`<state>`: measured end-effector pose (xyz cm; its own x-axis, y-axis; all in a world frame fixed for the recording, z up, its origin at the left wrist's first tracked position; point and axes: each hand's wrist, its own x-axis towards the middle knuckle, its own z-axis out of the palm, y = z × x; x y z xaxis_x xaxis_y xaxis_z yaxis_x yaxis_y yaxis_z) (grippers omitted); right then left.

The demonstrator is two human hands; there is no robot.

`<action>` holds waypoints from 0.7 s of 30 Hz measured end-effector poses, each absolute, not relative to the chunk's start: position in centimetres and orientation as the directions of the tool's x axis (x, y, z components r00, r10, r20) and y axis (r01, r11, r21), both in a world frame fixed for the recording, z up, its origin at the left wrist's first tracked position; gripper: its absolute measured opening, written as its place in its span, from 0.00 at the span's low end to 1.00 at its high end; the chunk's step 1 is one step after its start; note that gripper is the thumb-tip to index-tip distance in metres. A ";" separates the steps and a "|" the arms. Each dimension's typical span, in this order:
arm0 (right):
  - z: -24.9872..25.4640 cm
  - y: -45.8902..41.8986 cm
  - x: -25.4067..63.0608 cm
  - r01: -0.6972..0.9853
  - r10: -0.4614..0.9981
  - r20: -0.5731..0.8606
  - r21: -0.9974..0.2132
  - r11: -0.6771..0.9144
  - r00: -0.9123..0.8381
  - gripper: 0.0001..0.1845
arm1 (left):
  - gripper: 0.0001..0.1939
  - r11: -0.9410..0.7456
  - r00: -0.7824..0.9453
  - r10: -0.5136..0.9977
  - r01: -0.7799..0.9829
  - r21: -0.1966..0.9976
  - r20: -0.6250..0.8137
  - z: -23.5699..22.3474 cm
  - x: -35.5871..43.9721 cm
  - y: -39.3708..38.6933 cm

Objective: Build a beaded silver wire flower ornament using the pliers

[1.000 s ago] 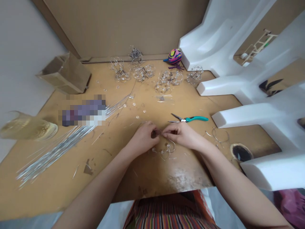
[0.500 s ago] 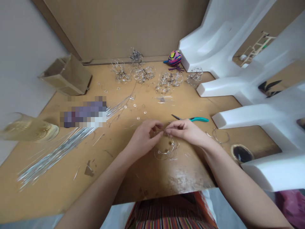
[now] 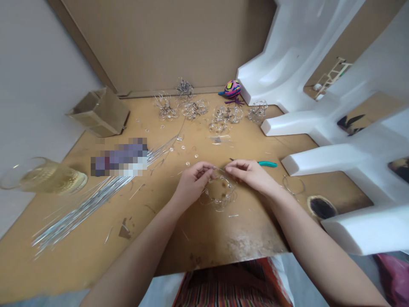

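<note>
A ring of thin silvery wire with clear beads (image 3: 220, 200) hangs between my hands, just above the tabletop (image 3: 204, 238). My left hand (image 3: 196, 177) pinches the wire at the ring's upper left, fingers curled. From the right, the thumb and fingertips of my right hand (image 3: 247, 174) pinch the wire at the top of the ring. A short stretch of wire shows between the two sets of fingertips. Pliers with teal handles (image 3: 267, 163) lie just behind my right hand, which covers most of them. Several loose clear beads (image 3: 187, 163) are scattered beyond my left hand.
Finished-looking wire-and-bead rings (image 3: 194, 108) stand along the back. A bundle of straight wires (image 3: 86, 209) lies left, near a glass mug (image 3: 51, 177) and a cardboard box (image 3: 102, 113). White slotted panel (image 3: 306, 162) juts in from the right, beside a dark round hole (image 3: 322, 207).
My fingertips have moved slightly apart, exposing wire between them. The beaded ring now shows more fully as a round loop below my hands. The view has shifted a little.
</note>
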<state>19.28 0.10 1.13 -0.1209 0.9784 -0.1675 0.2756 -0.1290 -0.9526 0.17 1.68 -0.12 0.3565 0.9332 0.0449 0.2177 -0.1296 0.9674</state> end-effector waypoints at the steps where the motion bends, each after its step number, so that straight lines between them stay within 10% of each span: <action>1: 1.1 0.1 19.2 0.312 0.978 -0.162 -0.943 -0.113 -0.135 0.14 | 0.09 -0.115 0.346 0.937 0.206 0.972 0.037 -0.1 0.1 1.8; 21: -0.8 -0.4 18.4 0.598 0.976 0.123 -0.774 0.209 -0.182 0.06 | 0.08 -0.181 0.261 0.958 0.233 0.956 0.118 0.4 -0.3 1.3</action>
